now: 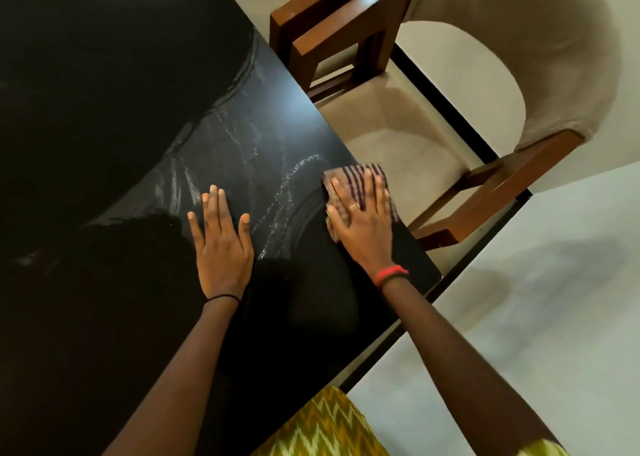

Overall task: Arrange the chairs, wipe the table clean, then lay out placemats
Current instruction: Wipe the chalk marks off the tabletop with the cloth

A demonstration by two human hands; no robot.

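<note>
A black table (114,116) fills the left and middle of the view, with wet wipe streaks across its surface. My right hand (360,223) presses flat on a striped cloth (358,175) at the table's right edge, fingers straight; the cloth overhangs the edge slightly. My left hand (221,240) rests flat on the tabletop to the left of the cloth, fingers straight, holding nothing. A beige upholstered chair (408,129) with brown wooden arms stands tucked against the right edge, just beyond the cloth.
A second wooden chair arm (332,15) shows at the top, beside the first chair. Pale floor (536,299) lies to the right of the table. The table's near right corner (434,275) is close to my right wrist.
</note>
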